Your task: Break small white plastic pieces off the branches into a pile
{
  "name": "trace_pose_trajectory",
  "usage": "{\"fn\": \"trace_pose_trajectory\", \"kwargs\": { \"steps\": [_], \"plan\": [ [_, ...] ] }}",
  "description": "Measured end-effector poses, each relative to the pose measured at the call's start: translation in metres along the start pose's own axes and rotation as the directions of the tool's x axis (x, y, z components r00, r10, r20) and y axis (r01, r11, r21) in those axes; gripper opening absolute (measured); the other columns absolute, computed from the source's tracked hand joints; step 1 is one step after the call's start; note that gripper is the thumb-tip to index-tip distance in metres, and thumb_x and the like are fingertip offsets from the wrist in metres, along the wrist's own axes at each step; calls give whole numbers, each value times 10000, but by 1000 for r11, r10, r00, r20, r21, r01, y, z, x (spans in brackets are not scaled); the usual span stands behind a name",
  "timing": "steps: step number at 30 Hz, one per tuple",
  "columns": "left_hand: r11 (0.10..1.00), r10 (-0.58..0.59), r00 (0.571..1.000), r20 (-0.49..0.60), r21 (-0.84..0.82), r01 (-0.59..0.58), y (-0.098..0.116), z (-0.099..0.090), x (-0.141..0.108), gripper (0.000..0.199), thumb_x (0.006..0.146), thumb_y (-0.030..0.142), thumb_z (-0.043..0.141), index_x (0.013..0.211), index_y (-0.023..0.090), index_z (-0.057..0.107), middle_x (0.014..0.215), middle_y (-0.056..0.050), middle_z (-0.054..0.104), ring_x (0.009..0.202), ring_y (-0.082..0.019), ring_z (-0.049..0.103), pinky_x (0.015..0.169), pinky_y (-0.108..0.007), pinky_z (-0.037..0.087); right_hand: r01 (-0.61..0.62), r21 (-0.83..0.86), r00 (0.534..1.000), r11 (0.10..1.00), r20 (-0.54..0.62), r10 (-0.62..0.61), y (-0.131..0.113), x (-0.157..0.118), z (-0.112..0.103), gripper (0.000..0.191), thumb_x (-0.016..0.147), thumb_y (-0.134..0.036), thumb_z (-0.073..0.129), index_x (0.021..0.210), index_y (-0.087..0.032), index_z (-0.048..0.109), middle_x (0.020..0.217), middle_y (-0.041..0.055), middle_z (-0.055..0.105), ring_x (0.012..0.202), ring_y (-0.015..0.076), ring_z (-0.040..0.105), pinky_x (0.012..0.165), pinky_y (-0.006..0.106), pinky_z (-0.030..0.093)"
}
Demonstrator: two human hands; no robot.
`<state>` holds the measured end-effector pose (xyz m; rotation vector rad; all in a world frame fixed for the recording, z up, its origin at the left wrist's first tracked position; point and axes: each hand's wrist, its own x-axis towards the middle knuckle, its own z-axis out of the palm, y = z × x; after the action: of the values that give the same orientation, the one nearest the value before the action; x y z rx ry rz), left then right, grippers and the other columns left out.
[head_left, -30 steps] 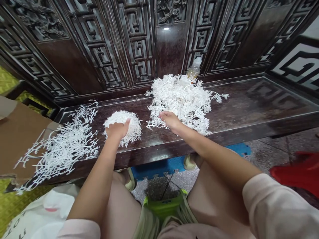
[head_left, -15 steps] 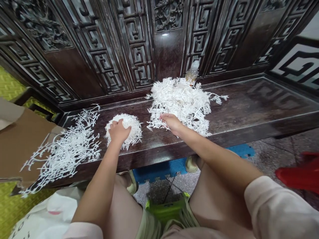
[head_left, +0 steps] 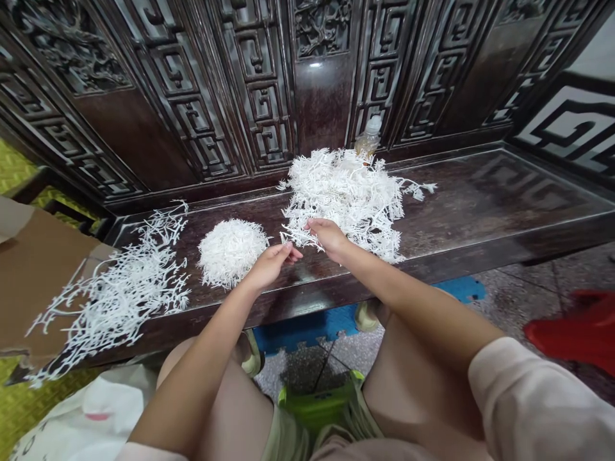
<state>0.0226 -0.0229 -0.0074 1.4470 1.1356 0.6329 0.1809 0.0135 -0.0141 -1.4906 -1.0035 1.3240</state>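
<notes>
My right hand point(head_left: 329, 238) pinches a white plastic branch point(head_left: 303, 239) at the front left edge of a large heap of white branched pieces point(head_left: 343, 186). My left hand point(head_left: 275, 261) is at the left end of this same branch, thumb and fingers closed around its tip; the exact contact is small and partly hidden. Left of that hand lies a round pile of short white sprigs point(head_left: 233, 251). Farther left, bare white stems point(head_left: 129, 288) form a loose tangle that hangs over the bench's front edge.
A dark wooden bench point(head_left: 461, 211) with a carved back carries the piles. Behind the large heap stands a clear bottle point(head_left: 369, 137) with a white cap. Cardboard point(head_left: 52, 269) is at the left, a white bag point(head_left: 96, 410) below it. A red object point(head_left: 571, 330) is at the right.
My left hand has left the round sprig pile and moved right to the branch at my right hand. My right hand has stayed almost in place.
</notes>
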Motion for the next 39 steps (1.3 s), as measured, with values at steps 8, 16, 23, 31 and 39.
{"fn": "trace_pose_trajectory", "kwargs": {
  "steps": [8,16,23,31,39],
  "plan": [
    [1000,-29,993,-115,-1,29,-1,-4,1,507,672,506,526,1029,147,534,802,-40,587,712,-123,527,684,-256,390,-29,-15,997,999,67,30,-3,-2,-1,216,728,-322,500,591,-159,535,625,12,489,590,93,406,465,188,294],
    [998,-37,994,-106,37,41,-3,-2,4,430,635,534,551,753,137,666,677,-28,606,665,-123,500,693,-252,365,3,-10,1000,1000,3,-3,-3,0,-3,220,736,-332,488,611,-158,540,672,18,500,584,87,407,472,192,307],
    [994,-2,995,-101,105,13,-4,5,7,445,658,555,504,707,143,667,578,-6,568,570,-105,459,617,-245,346,111,-25,984,993,-135,-113,-8,1,-4,217,743,-329,449,609,-166,502,571,-17,409,505,73,338,470,197,292],
    [970,61,998,34,232,-67,13,14,-17,423,694,531,459,679,154,651,604,-22,584,597,-129,496,579,-237,360,69,107,860,992,-510,-4,-14,40,-56,141,735,-248,417,614,-182,444,671,7,466,541,89,368,511,227,322],
    [597,3,814,-581,654,465,-13,-63,6,462,760,503,337,1050,221,560,1005,-95,588,916,-259,515,769,-371,362,-80,83,997,993,16,79,-21,15,-35,168,749,-287,469,677,-158,549,669,23,502,550,89,401,481,217,302]
  ]
}}
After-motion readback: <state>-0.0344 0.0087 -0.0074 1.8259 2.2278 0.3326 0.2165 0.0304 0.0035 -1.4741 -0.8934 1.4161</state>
